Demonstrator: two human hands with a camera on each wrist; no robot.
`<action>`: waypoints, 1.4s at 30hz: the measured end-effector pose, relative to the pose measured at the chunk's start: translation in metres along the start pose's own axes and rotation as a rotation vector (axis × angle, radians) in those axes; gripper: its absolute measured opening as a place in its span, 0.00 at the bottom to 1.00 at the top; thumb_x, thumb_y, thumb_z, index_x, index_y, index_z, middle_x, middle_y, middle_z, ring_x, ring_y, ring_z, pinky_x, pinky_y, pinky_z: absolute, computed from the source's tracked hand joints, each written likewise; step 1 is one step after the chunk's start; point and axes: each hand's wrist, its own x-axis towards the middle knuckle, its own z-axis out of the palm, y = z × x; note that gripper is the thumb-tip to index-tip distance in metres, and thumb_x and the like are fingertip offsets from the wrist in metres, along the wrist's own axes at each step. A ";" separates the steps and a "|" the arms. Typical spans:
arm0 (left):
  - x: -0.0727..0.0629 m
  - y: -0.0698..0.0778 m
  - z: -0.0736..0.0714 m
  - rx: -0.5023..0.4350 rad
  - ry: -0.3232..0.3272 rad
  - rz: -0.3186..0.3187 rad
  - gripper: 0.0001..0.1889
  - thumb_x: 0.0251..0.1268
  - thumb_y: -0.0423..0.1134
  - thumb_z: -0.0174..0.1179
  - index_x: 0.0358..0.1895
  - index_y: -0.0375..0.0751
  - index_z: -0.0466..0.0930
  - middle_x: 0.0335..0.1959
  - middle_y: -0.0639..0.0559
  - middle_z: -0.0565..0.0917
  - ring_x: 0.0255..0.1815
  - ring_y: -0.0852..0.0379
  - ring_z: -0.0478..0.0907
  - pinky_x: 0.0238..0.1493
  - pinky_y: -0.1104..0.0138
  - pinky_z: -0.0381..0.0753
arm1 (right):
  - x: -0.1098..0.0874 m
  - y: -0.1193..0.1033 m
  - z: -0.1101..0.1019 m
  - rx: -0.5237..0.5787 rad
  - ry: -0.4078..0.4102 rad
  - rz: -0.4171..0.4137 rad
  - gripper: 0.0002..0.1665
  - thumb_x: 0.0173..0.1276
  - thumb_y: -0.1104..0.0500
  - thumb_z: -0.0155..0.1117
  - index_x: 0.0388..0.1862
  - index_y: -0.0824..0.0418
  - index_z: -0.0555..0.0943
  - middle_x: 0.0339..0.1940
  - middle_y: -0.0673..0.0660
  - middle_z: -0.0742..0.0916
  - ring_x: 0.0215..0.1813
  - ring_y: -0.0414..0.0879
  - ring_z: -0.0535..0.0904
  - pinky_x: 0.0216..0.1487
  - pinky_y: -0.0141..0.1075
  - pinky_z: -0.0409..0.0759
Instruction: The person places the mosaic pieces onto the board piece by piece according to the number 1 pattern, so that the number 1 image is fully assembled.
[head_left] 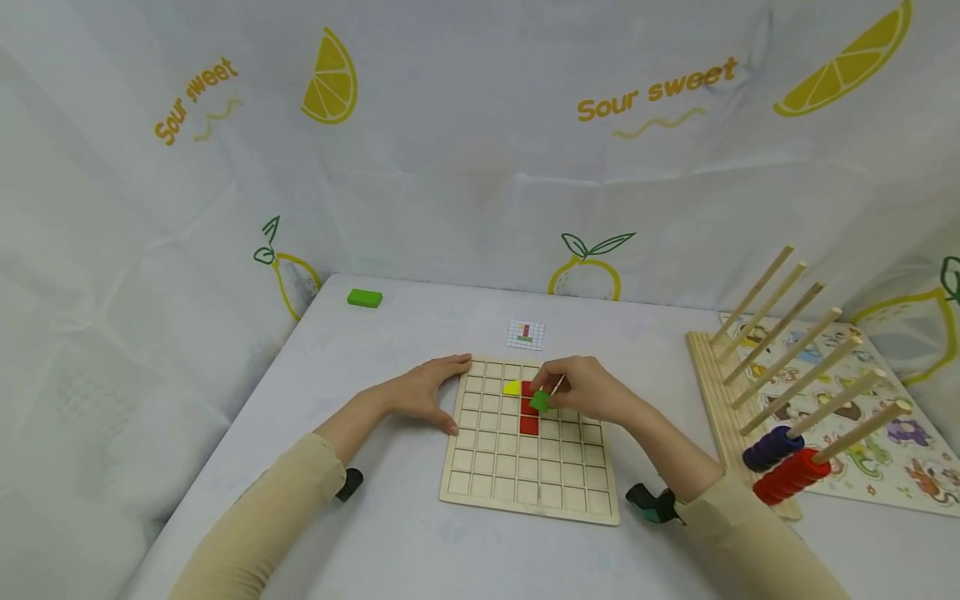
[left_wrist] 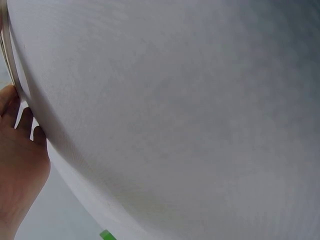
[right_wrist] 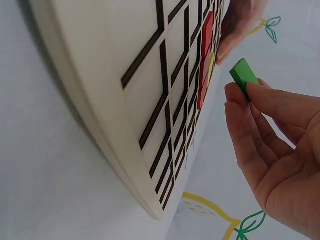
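Observation:
A square wooden grid board (head_left: 495, 485) lies on the table in the head view. Red squares (head_left: 529, 425) run down one column, with a yellow piece (head_left: 512, 387) beside the top one. My right hand (head_left: 588, 390) pinches a small green block (head_left: 540, 402) between thumb and fingers over the red column; the right wrist view shows this green block (right_wrist: 244, 75) raised off the board. At the board's left edge rests my left hand (head_left: 422, 392), thumb and fingers spread along the rim. Only part of the left hand (left_wrist: 22, 160) shows in the left wrist view.
Behind the board lies a small pattern card (head_left: 526, 335). A green rectangular block (head_left: 364, 298) sits at the back left. On the right stands a wooden peg rack (head_left: 708, 383) with blue and red beads, beside a picture board (head_left: 870, 492).

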 end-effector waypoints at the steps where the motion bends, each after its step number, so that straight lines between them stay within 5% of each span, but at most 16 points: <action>1: 0.000 0.000 0.000 0.002 0.000 0.002 0.59 0.45 0.56 0.76 0.79 0.42 0.52 0.83 0.53 0.50 0.84 0.49 0.45 0.83 0.50 0.51 | 0.001 -0.001 0.001 0.008 -0.007 -0.005 0.11 0.60 0.70 0.67 0.42 0.61 0.85 0.37 0.56 0.88 0.34 0.41 0.81 0.37 0.30 0.82; 20: -0.001 0.000 0.000 -0.011 0.005 -0.007 0.58 0.45 0.57 0.76 0.79 0.43 0.53 0.83 0.54 0.50 0.84 0.48 0.45 0.83 0.49 0.51 | 0.020 -0.017 0.023 0.045 -0.120 -0.034 0.09 0.60 0.68 0.66 0.39 0.59 0.86 0.28 0.53 0.87 0.32 0.39 0.78 0.32 0.29 0.77; 42: -0.001 -0.003 0.000 -0.035 0.009 0.010 0.59 0.44 0.56 0.77 0.78 0.41 0.53 0.83 0.52 0.50 0.84 0.48 0.45 0.83 0.49 0.50 | 0.023 -0.024 0.041 -0.035 -0.205 -0.062 0.07 0.56 0.68 0.70 0.32 0.57 0.85 0.25 0.48 0.86 0.28 0.35 0.77 0.31 0.26 0.77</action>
